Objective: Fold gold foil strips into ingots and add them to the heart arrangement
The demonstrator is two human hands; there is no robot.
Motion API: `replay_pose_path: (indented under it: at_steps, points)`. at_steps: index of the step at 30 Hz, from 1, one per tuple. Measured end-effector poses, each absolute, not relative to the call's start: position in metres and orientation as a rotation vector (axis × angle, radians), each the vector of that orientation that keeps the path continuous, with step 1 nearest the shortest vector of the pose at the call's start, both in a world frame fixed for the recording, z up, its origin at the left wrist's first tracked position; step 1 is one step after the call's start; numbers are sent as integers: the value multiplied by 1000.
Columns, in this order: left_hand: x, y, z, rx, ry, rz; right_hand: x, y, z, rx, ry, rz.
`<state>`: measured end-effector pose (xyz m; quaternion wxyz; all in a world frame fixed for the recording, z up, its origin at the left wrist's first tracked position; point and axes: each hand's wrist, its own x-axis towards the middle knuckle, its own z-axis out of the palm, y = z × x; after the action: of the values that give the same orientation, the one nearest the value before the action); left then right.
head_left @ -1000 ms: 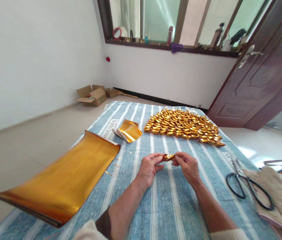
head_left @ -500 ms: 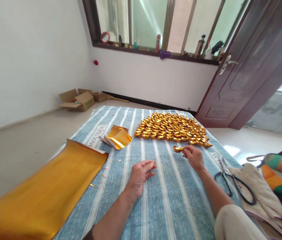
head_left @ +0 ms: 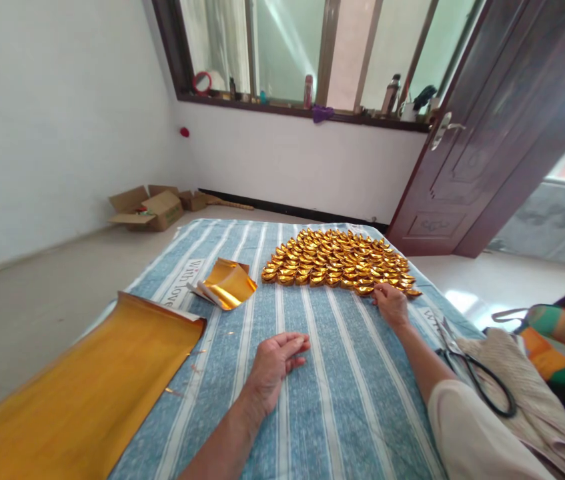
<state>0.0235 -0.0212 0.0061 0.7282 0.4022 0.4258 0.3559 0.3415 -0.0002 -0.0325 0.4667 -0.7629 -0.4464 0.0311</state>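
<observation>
Head view: right hand [head_left: 389, 303] at frame centre, fingers curled onto the near row of folded gold foil ingots [head_left: 335, 261], apparently aligning one; left hand [head_left: 275, 363] spread flat on the blue striped bedsheet [head_left: 342, 400], seemingly for support.

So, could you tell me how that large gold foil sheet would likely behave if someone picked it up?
The gold foil sheet looks thin and glossy, so probably light, floppy and slippery. Its far edge lifts slightly off the striped cloth, so it may hold a curl. It would likely crease easily, like the crumpled foil piece nearby.
</observation>
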Motion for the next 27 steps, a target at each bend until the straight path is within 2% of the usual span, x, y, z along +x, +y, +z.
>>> replay_pose_path:
  at_steps: [14,27]
  points:
    - [24,-23,9,891,936,784,338,-5,-40,-1924,-1069,-5]
    - [24,-23,10,917,947,753,311,1,-28,-2194,-1297,-114]
